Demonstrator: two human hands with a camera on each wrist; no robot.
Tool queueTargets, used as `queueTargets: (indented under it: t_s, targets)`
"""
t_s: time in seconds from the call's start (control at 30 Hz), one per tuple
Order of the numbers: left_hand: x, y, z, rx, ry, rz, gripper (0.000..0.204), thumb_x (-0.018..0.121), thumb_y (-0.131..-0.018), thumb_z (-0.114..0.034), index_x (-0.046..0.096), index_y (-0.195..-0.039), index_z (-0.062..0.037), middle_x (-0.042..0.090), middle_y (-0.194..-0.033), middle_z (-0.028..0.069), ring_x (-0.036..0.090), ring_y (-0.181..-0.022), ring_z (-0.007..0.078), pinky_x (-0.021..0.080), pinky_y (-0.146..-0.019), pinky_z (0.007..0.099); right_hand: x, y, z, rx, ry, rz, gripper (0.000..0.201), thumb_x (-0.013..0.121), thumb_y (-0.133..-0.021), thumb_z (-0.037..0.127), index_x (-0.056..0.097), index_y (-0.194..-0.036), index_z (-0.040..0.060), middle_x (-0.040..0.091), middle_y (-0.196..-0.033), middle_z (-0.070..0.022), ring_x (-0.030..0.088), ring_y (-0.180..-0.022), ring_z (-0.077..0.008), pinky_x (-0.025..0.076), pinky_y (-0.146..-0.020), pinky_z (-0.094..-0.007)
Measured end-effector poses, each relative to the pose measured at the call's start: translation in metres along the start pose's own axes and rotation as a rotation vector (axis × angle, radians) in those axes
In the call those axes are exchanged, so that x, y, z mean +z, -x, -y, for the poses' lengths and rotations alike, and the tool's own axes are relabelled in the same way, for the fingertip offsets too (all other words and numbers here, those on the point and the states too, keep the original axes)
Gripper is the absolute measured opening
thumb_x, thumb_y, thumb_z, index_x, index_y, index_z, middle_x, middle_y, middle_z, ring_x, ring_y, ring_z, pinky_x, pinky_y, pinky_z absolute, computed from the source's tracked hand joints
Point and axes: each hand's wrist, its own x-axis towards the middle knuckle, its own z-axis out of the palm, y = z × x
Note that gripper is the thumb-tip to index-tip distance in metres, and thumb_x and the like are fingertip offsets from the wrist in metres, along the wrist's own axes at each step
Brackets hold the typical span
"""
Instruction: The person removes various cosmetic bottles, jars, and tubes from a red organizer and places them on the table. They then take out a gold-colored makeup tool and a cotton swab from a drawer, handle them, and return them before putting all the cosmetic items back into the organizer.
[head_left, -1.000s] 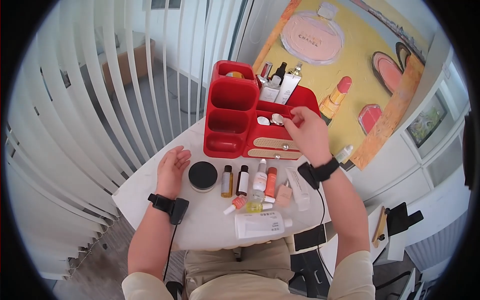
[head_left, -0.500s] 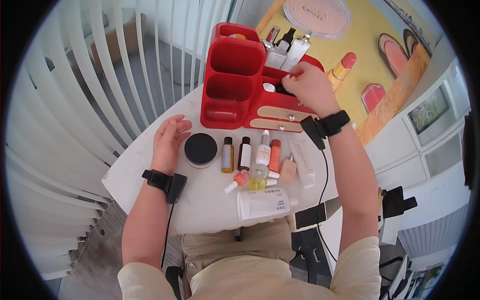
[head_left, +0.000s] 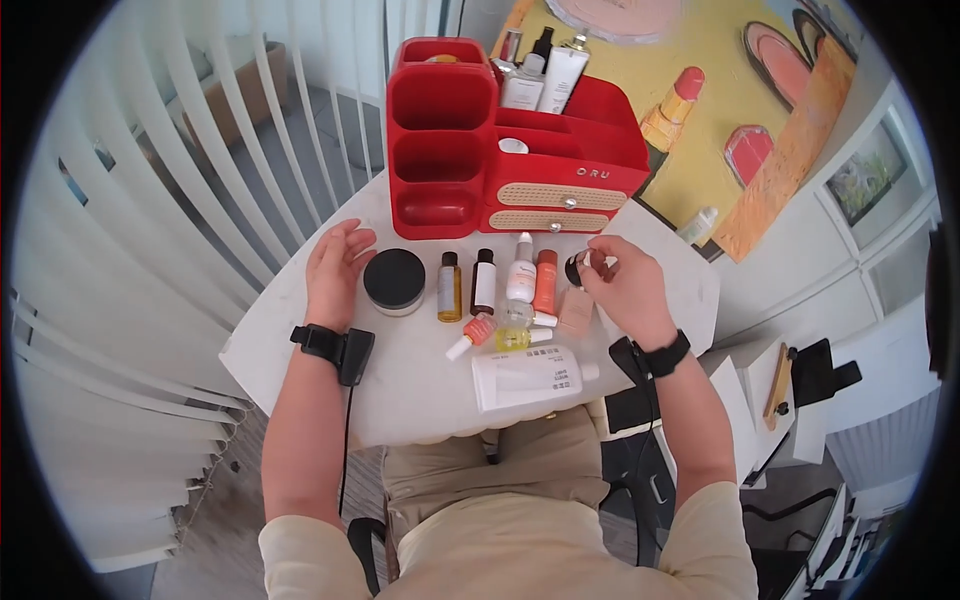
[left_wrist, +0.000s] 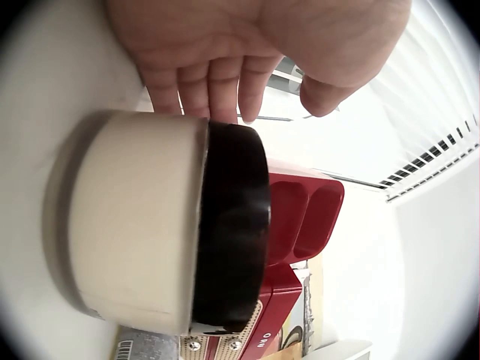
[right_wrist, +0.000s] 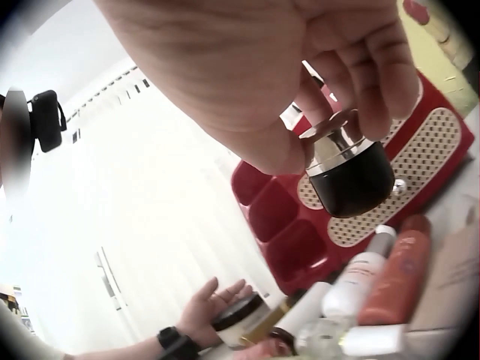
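Note:
My right hand [head_left: 632,288] pinches a small black jar with a shiny silver lid [right_wrist: 351,176], thumb and fingers at the lid. In the right wrist view the jar hangs in front of the red organizer [head_left: 492,190]. Below the hand stand a pinkish-beige bottle [head_left: 575,311] and an orange tube [head_left: 545,284]. At the left of the table, my left hand [head_left: 335,275] lies with relaxed fingers next to a wide cream jar with a black lid [head_left: 394,278]. In the left wrist view its palm faces that jar, and nothing is gripped.
Amber [head_left: 449,290] and dark brown [head_left: 483,285] bottles, a white pump bottle [head_left: 521,275], small coral and yellow bottles and a large white tube [head_left: 527,378] lie across the table. A white-lidded item [head_left: 513,146] and several tall bottles stand in the organizer. Blinds hang left.
My right hand reached into the organizer's front compartment, took hold of the black jar, and came out towards me over the bottles. The left hand stays beside the cream jar.

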Motion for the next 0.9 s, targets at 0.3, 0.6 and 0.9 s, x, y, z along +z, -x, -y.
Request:
queueTargets:
  t_s: [0.3,0.6,0.9]
  targets:
    - [-0.007,0.0,0.007,0.038,0.013,0.076,0.04,0.045,-0.103,-0.031,0.055,-0.124,0.0017,0.066,-0.104,0.0108,0.062,-0.101,0.0204,0.048,-0.09,0.0339,0.023,-0.02,-0.036,0.014,0.148,0.094,0.025,0.069,-0.077,0.019,0.067,-0.097,0.0044,0.068,-0.085,-0.0133,0.066,-0.08,-0.0298,0.053,-0.071,-0.0406]
    - [-0.004,0.0,0.007,0.027,-0.057,0.089,0.042,0.041,-0.104,-0.032,0.053,-0.125,0.0026,0.066,-0.105,0.0128,0.062,-0.102,0.0228,0.048,-0.092,0.0343,0.013,-0.024,-0.014,-0.082,0.246,0.038,0.022,0.069,-0.078,0.02,0.066,-0.094,0.0059,0.068,-0.085,-0.0119,0.066,-0.079,-0.0296,0.053,-0.069,-0.0406]
    - [-0.003,0.003,0.005,0.024,-0.038,0.096,0.036,0.045,-0.103,-0.028,0.056,-0.122,0.0007,0.067,-0.103,0.0108,0.062,-0.101,0.0204,0.049,-0.091,0.0338,0.004,-0.102,0.066,-0.217,0.184,-0.197,0.027,0.071,-0.079,0.028,0.068,-0.094,0.0055,0.067,-0.084,-0.011,0.067,-0.075,-0.0305,0.054,-0.068,-0.0389]
